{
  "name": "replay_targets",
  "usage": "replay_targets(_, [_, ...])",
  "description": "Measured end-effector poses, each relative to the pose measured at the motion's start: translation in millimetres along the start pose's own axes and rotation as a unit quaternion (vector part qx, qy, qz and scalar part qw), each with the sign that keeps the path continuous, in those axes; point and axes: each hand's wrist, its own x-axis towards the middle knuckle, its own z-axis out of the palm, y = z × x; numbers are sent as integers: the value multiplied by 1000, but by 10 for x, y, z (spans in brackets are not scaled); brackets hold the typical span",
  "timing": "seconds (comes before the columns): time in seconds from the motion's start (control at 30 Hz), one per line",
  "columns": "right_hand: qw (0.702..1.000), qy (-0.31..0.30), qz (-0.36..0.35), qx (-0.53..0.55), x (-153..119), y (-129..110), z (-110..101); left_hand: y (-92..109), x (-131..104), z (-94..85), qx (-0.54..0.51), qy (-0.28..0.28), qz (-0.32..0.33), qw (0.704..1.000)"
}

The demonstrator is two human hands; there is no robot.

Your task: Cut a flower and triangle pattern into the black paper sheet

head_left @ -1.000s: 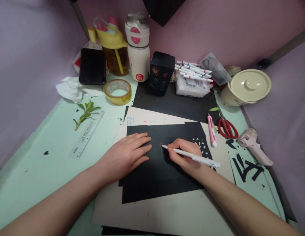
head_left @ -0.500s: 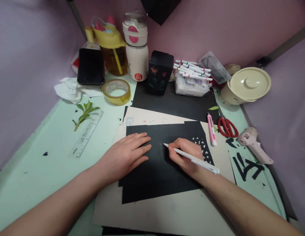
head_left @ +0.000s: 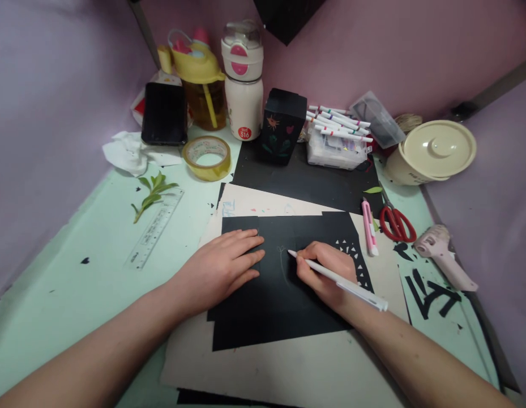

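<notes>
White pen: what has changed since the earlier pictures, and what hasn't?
The tip of the white pen has shifted slightly right, away from the pale loops, and its rear end has swung lower in view. The right hand still grips it; the left hand stays on the black paper.

Black paper point(head_left: 254, 300) carries a thin pale outline at its middle and a pattern of light triangles at its right end. The pen point(head_left: 328, 274) is white with a pale pink tip. The cardboard point(head_left: 254, 371) beneath is greyish-white with blue marks at its far left, the table point(head_left: 97, 306) mint green. To the right, the utility knife point(head_left: 368, 226) is pink and white, the scissors point(head_left: 397, 225) red-handled. The far black box point(head_left: 282, 130) shows orange, pink and green drawings; the tape roll point(head_left: 218, 171) is yellow.
</notes>
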Motion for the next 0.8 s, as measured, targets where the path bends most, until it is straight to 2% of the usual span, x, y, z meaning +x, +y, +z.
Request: replay_targets(0.8, [998,-33,5,60,10,12,20,8,2,-15,-3,-3,-3,1000])
